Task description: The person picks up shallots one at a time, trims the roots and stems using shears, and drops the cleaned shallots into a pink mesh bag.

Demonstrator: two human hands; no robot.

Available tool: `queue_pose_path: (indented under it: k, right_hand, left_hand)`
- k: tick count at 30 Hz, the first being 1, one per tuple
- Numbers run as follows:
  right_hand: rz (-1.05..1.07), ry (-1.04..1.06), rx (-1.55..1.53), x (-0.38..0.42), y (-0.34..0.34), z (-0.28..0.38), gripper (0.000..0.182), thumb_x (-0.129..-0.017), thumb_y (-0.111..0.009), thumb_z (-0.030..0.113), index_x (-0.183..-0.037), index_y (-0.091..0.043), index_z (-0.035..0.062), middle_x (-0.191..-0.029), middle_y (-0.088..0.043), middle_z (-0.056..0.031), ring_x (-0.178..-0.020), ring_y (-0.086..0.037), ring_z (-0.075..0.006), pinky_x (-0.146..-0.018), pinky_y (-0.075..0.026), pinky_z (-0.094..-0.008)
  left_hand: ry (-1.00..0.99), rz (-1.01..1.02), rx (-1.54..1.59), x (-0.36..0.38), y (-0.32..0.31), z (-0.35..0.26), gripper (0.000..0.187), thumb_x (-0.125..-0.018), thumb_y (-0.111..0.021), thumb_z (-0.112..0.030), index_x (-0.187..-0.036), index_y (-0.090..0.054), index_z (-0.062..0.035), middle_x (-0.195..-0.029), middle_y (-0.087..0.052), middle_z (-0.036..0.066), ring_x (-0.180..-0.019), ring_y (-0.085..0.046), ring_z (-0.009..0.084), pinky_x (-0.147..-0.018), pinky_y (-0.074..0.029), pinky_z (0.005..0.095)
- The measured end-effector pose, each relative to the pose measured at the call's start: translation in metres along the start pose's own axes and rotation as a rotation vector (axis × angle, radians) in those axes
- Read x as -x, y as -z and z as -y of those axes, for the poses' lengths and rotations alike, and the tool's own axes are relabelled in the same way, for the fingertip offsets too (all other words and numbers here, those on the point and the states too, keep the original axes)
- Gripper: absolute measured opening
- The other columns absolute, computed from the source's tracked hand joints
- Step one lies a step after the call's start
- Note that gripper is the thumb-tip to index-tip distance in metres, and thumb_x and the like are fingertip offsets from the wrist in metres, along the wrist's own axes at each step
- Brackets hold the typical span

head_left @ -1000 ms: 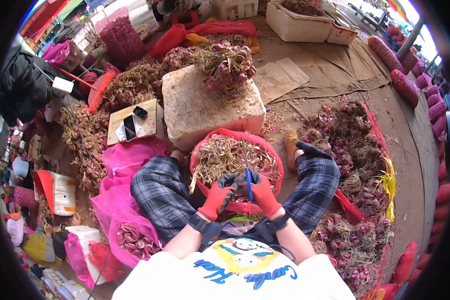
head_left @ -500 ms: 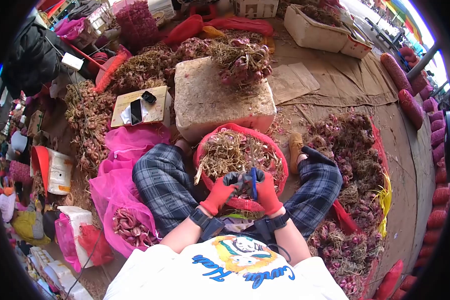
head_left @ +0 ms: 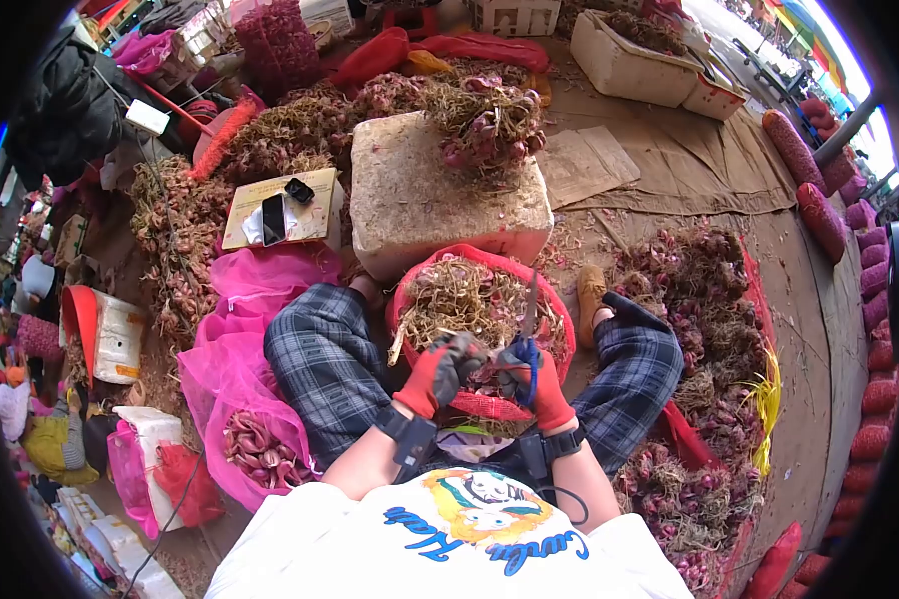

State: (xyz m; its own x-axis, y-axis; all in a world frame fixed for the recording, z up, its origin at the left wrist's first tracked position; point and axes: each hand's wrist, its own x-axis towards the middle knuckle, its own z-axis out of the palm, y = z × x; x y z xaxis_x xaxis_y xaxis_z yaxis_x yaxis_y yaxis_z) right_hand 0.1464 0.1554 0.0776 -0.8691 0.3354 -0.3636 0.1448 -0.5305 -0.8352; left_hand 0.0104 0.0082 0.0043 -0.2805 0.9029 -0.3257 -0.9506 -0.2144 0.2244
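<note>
Both my hands wear red gloves with dark grey fingers, above a red mesh-lined basket between my legs. It holds dry shallot roots and stalks. My right hand grips blue-handled scissors, their blades pointing away from me over the basket's right side. Close by on the left, my left hand is closed, fingertips together; whatever it pinches is too small to make out. A pink mesh bag by my left leg contains peeled-looking shallots.
A foam block bearing a bunch of shallots stands ahead. Left of it, a phone lies on a box. Untrimmed shallots are heaped on my right. Filled red net sacks line the far right.
My hands have moved apart slightly. The scissors have shifted right, and their blades now show more clearly over the basket. My left hand has turned, showing more of its grey fingers.
</note>
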Motion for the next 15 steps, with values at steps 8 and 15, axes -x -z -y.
queue_pose_path:
  k: [8,15]
  right_hand:
    - [-0.186,0.096,0.115,-0.012,0.009,-0.026,0.026,-0.085,-0.064,0.013,-0.108,-0.060,0.0011,-0.084,-0.066,-0.0080,-0.061,-0.059,-0.0094,-0.054,-0.048,-0.0217]
    - [-0.097,0.042,-0.163,-0.010,-0.008,-0.025,0.028,-0.080,-0.069,0.010,-0.105,-0.060,-0.0019,-0.091,-0.066,-0.0058,-0.074,-0.060,-0.0089,-0.063,-0.048,-0.0220]
  left_hand:
    - [-0.080,-0.019,0.071,0.000,0.005,0.003,0.026,-0.095,-0.053,-0.019,-0.115,-0.057,-0.0019,-0.101,-0.063,0.002,-0.085,-0.059,0.0108,-0.072,-0.049,0.0226]
    - [-0.267,-0.196,-0.295,0.013,-0.036,0.025,0.027,-0.097,-0.047,-0.014,-0.118,-0.053,0.0019,-0.104,-0.060,0.006,-0.091,-0.058,0.0111,-0.076,-0.050,0.0227]
